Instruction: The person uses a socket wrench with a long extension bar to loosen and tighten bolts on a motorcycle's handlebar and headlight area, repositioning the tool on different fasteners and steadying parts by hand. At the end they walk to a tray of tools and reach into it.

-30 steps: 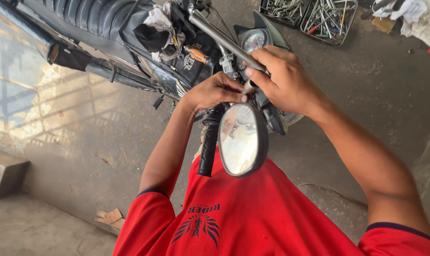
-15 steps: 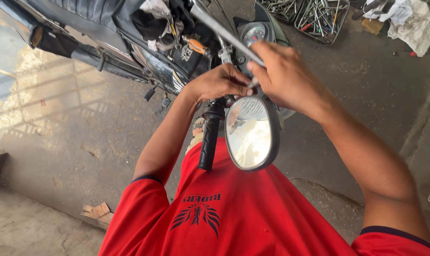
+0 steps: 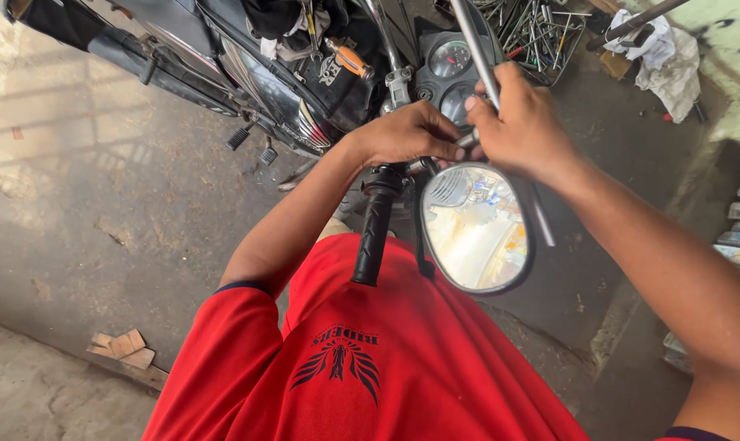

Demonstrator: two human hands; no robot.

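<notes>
Head view, only view. Round black-rimmed motorcycle rear-view mirror [image 3: 478, 229] sits at frame centre, just beside the black rubber handlebar grip [image 3: 372, 237], its glass facing up toward the camera. Its thin stem runs up from the housing to the handlebar clamp, hidden under the hands; long axis runs roughly from frame bottom to top, tilted slightly.

Left hand [image 3: 409, 133] curled closed over the handlebar at the mirror's base. Right hand [image 3: 523, 126] closed round a long grey metal rod [image 3: 473, 41] and also touching the stem area; whether the fingers pinch the stem itself cannot be told. Hands close together, touching or nearly so.

Handling judgement: mirror light, housing stiff, glass fragile and smooth. Best held by the stem or rim, not the face.

Surroundings: twin round instrument dials [image 3: 453, 77] just beyond the hands; orange-handled screwdriver [image 3: 353, 60] on the black bike body; heap of metal tools [image 3: 541, 33] and white rag [image 3: 664, 57] on the concrete floor [image 3: 100, 204].
</notes>
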